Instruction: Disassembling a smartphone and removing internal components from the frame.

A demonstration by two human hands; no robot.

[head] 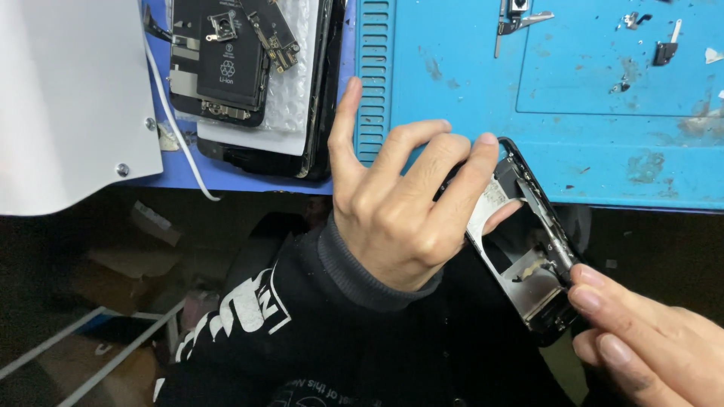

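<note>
**Frame held off the mat edge, fingertips on a small part**

Nearest the camera, the right hand [648, 339] comes in from the lower right of the phone frame [528, 249], its fingertips [584, 277] pinched together on a small dark part at the frame's lower inner edge; what they grip is too small to make out. Left of the frame, the left hand [400, 211] in a dark sleeve [302, 316] wraps the frame's upper half, fingers curled over the top edge and a fingertip showing through the opening, the index finger standing free. Most of the frame hangs in the air below the mat [543, 98], with only its top corner over the blue surface.

Risks, as I judge them:
- A pull from the right hand that beats the left hand's grip could twist the frame loose, and it would fall to the dark floor space under the bench.
- A tiny part pinched bare-fingered may slip and be lost down there too.
- The thin metal edges sit against the left fingers; a sudden slip could nick them.

Beyond the frame, loose metal bits [516, 19] lie at the mat's far side. Far left of the frame, an opened phone [226, 68] with its black battery lies on bubble wrap beside a white cable [177, 136].
</note>
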